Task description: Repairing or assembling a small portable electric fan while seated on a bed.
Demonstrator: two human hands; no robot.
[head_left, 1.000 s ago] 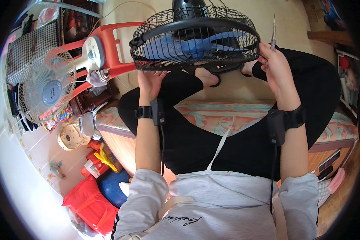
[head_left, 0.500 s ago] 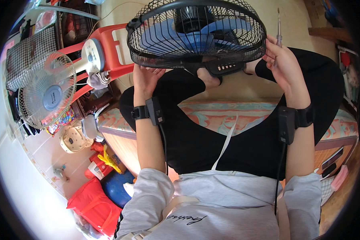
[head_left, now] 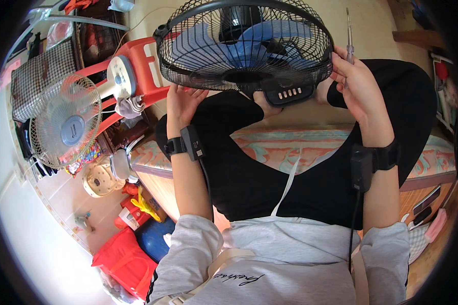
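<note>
A black fan (head_left: 241, 76) with blue blades inside its wire guard stands between my spread knees, and its base carries a row of pale buttons. At the guard's lower left rim is my left hand (head_left: 184, 105), palm turned up, its fingers hooked under the wires. My right hand (head_left: 359, 86) grips the guard's right side. That same hand also holds a screwdriver (head_left: 349, 38) with a clear handle, its shaft pointing up past the guard. Some right fingertips are hidden behind the guard and the hand.
On the left, a white fan (head_left: 71, 127) lies tilted by a red plastic stool (head_left: 137, 66). Lower left are a cream clog (head_left: 99, 179), a red bag (head_left: 124, 262) and a blue ball (head_left: 155, 241). A phone (head_left: 426, 201) lies at the right on the patterned seat's edge.
The black fan has shifted slightly left and tilted, so more of its front centre and buttons show. Both hands have moved with it, and the screwdriver remains in the right one.
</note>
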